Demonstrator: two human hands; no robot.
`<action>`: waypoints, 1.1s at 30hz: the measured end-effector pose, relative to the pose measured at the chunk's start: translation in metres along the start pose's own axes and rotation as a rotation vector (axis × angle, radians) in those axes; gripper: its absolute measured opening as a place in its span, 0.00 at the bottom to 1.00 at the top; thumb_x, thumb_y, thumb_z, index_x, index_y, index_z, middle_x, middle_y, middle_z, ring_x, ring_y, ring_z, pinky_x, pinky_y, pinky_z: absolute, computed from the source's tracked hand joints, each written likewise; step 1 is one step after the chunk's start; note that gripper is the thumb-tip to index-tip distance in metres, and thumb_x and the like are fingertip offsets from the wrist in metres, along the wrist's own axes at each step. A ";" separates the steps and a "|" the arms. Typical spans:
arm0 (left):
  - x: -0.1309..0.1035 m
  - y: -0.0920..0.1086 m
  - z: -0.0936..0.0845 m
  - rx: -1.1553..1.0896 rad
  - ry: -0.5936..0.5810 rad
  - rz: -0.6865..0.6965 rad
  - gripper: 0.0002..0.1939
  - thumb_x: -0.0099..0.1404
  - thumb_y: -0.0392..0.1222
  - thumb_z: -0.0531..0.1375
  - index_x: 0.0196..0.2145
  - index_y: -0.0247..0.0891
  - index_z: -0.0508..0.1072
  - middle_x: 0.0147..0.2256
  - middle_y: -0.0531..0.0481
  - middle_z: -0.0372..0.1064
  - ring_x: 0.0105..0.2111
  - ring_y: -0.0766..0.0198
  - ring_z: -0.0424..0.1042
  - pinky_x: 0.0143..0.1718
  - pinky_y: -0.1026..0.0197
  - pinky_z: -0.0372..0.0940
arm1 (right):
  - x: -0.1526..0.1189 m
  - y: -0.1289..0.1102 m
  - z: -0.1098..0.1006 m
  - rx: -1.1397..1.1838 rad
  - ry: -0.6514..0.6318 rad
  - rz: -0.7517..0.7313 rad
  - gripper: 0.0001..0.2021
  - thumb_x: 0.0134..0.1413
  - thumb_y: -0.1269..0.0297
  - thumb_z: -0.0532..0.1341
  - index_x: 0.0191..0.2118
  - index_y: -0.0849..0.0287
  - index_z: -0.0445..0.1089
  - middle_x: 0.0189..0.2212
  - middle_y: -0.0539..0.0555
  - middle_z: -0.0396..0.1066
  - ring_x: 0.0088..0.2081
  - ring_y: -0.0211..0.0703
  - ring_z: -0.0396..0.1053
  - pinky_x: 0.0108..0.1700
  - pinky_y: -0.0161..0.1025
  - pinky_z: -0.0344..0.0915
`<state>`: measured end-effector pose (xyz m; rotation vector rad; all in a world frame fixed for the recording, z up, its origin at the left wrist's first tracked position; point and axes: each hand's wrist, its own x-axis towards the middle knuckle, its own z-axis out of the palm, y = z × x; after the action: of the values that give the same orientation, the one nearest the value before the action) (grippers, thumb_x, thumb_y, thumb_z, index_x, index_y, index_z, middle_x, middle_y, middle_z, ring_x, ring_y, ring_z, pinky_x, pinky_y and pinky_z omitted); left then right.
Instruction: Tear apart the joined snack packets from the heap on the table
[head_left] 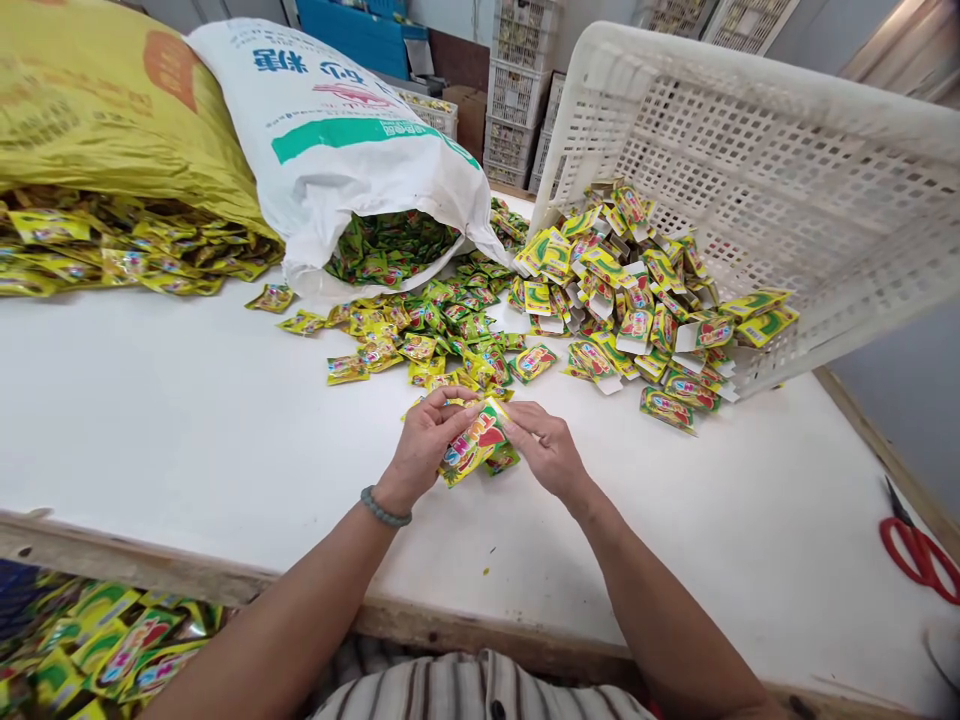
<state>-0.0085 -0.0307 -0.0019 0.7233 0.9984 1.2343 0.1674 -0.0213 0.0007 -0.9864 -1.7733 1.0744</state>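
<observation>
Between my two hands is a small yellow and green candy box (474, 442), tilted over the table with its upper end toward my fingertips. My left hand (427, 440) grips its left side, a green band round the wrist. My right hand (544, 445) pinches its upper right end. A small green packet (502, 459) shows just under the box. Right behind my hands spreads a loose pile of yellow and green candy packets (420, 347). Whether the box end is folded closed cannot be made out.
A white plastic crate (750, 130) lies tipped at the right, candy boxes (637, 300) spilling out. A white sack (337, 130) and a yellow sack (112, 110) of packets lie at the back left. Red-handled scissors (915, 550) rest at the right edge. Filled boxes (112, 640) sit below left.
</observation>
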 end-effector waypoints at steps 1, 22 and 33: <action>0.000 0.001 0.000 -0.002 0.004 0.000 0.24 0.46 0.47 0.73 0.38 0.36 0.71 0.23 0.54 0.75 0.20 0.66 0.72 0.23 0.65 0.66 | -0.001 -0.001 0.002 -0.083 0.008 -0.053 0.15 0.60 0.59 0.58 0.51 0.48 0.74 0.49 0.52 0.75 0.53 0.48 0.69 0.58 0.50 0.62; -0.005 -0.002 -0.005 0.335 -0.471 -0.157 0.15 0.52 0.44 0.70 0.34 0.37 0.72 0.16 0.59 0.63 0.16 0.73 0.55 0.18 0.69 0.47 | 0.033 0.029 -0.006 -0.228 0.332 0.119 0.17 0.60 0.58 0.57 0.52 0.55 0.72 0.49 0.57 0.74 0.49 0.46 0.70 0.51 0.44 0.66; 0.001 -0.008 -0.005 0.424 -0.397 -0.020 0.13 0.55 0.49 0.67 0.32 0.36 0.78 0.28 0.48 0.75 0.27 0.63 0.72 0.29 0.64 0.64 | 0.080 0.077 -0.040 -0.885 0.168 0.372 0.35 0.47 0.43 0.65 0.59 0.54 0.65 0.58 0.65 0.63 0.60 0.65 0.57 0.59 0.63 0.50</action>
<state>-0.0095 -0.0318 -0.0107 1.2316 0.9359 0.8188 0.1908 0.0871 -0.0387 -1.9286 -1.9832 0.3375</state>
